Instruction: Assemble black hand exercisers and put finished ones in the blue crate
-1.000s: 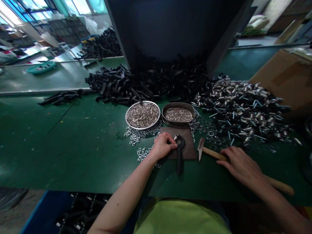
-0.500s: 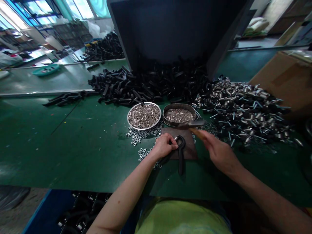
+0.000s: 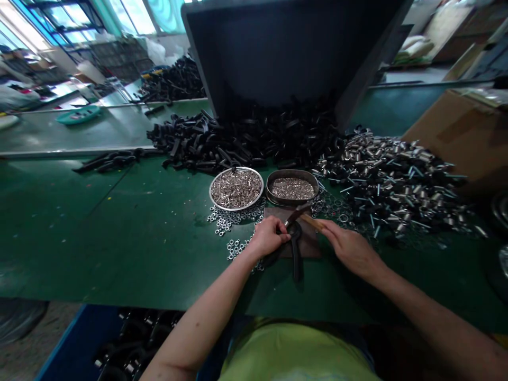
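My right hand [image 3: 349, 246] is closed around the wooden handle of a hammer [image 3: 313, 221]. The hammer's dark head is low over a black plastic clamp [image 3: 296, 256], at the shiny metal piece near its ring. My left hand [image 3: 270, 236] pinches the clamp by that metal piece, its fingertips close under the hammer head. The clamp rests on a flat brown metal plate [image 3: 311, 246], one black handle pointing toward me. My left fingers partly hide the joint.
Behind the plate stand a round dish of small pins [image 3: 212, 198] and an oval tin of small metal parts [image 3: 273, 200]. Loose ring nuts [image 3: 224, 226] lie to the left. Black plastic parts [image 3: 190, 140] heap before a large grey bin [image 3: 278, 47]; metal-fitted parts [image 3: 397, 185] pile up right.
My right hand has swung the hammer down and left, bringing its head from above the plate to the clamp. My left hand keeps its pinch in nearly the same place.
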{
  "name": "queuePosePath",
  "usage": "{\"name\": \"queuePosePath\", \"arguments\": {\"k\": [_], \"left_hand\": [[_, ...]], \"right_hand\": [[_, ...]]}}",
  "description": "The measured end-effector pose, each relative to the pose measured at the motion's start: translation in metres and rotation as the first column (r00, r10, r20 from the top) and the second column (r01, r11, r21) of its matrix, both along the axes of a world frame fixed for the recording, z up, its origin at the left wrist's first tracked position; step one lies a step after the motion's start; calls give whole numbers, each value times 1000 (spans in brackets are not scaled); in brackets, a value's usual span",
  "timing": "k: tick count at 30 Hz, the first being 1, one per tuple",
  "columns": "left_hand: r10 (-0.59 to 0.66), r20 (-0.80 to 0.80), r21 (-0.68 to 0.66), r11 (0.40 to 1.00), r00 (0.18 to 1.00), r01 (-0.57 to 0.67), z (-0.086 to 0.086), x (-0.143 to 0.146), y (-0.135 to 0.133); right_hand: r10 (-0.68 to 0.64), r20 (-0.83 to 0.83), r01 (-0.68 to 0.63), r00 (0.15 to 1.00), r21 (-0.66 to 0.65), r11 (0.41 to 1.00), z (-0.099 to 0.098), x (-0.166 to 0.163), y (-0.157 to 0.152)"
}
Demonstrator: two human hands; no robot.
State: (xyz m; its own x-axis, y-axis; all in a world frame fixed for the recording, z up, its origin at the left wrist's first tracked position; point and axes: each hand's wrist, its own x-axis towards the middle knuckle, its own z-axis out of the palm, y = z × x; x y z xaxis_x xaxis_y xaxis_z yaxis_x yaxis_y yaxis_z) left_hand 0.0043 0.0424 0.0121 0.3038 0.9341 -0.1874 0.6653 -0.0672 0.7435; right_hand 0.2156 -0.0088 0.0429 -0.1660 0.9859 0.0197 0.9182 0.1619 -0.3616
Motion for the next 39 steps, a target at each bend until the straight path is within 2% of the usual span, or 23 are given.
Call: {"name": "queuePosePath", "arguments": {"k": [2, 4, 6, 8, 10, 12, 17, 21, 22, 26, 31, 35, 37, 39], "left_hand": [[50, -1, 145, 988, 999, -49, -4, -3, -12], [145, -9, 305, 943, 989, -135, -9, -6, -28], [219, -26, 401, 896, 975, -190, -14, -8, -44], [211, -66, 387, 906, 975, -170, -18, -9, -55], [167, -107, 322, 939, 980, -125, -21, -9, -60], [144, -136, 284, 953, 980, -100, -21, -8, -61], [134, -180, 280, 957, 974, -80, -17, -7, -56], [121, -205, 248, 966, 971, -68, -14, -8, -55], [119, -207, 241, 968, 971, -67, -14, -8, -54], [121, -216, 223, 972, 969, -72, -14, -8, -53], [125, -249, 166, 982, 960, -84, -9, -5, -45], [141, -233, 161, 981, 962, -105, 5, -20, -39], [211, -225, 194, 966, 951, -169, 13, -44, -39], [321, -239, 208, 939, 916, -275, 21, -81, -40]], "right_hand": [[8, -85, 2, 996, 109, 994, 14, -1, -10], [20, -174, 25, 984, 251, 968, 25, -2, -23], [39, -208, 36, 977, 349, 936, 25, -2, -34], [77, -120, -34, 990, 331, 943, 15, -3, -38], [141, 9, -140, 990, 200, 970, 2, -3, -37], [174, 49, -178, 984, 113, 977, -3, -4, -34], [107, -77, -85, 991, 244, 966, 0, -2, -36], [171, 51, -175, 984, 73, 982, -5, 0, -30], [162, 47, -165, 986, 68, 984, -4, 0, -25], [34, -27, -28, 999, 182, 983, -2, -4, -4], [30, 154, -38, 988, 46, 998, -13, 5, 8], [-9, 196, -37, 981, 231, 972, -25, 28, -14], [-38, 271, -53, 962, 321, 946, -34, 44, -34], [-54, 354, -87, 934, 372, 924, -44, 60, -53]]}}
